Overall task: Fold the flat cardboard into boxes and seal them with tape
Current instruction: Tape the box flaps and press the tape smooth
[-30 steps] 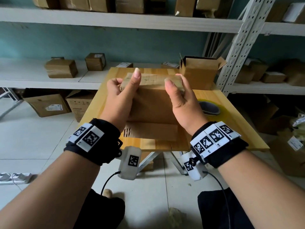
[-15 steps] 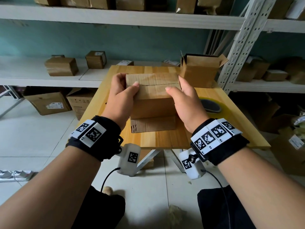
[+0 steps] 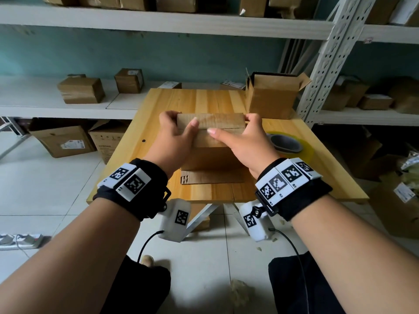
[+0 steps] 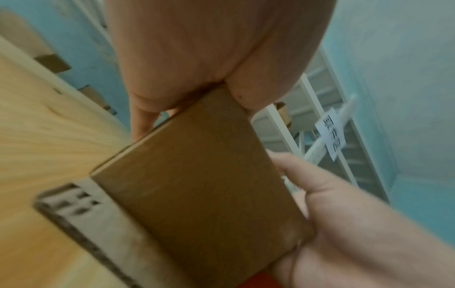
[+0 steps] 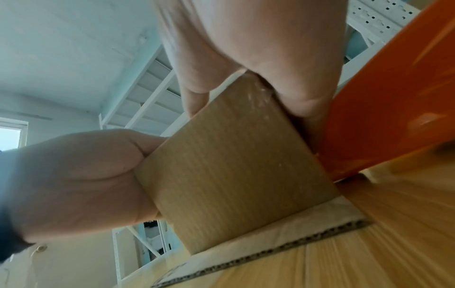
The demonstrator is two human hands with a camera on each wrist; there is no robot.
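A small brown cardboard box (image 3: pixel 212 152) stands on the wooden table (image 3: pixel 204 100), its two top flaps folded shut with a seam across the top. A loose bottom flap (image 3: pixel 210 176) sticks out toward me on the tabletop. My left hand (image 3: pixel 175 137) grips the box's left end, thumb on the top flaps. My right hand (image 3: pixel 243 141) grips the right end, its thumb on the near flap. The left wrist view shows the box's near side (image 4: pixel 197 175) with both hands on it. In the right wrist view the same box (image 5: pixel 236 161) sits between the palms. A tape roll (image 3: pixel 288 143) lies right of the box.
An open cardboard box (image 3: pixel 272 96) stands at the table's far right corner. White shelving (image 3: pixel 68 105) with more boxes runs behind and to both sides. Cartons (image 3: pixel 65 141) sit on the floor at left. A power strip (image 3: pixel 20 240) lies on the tiled floor.
The box has come down from in front of me onto the table and moved away. Both thumbs have folded the top flaps down flat.
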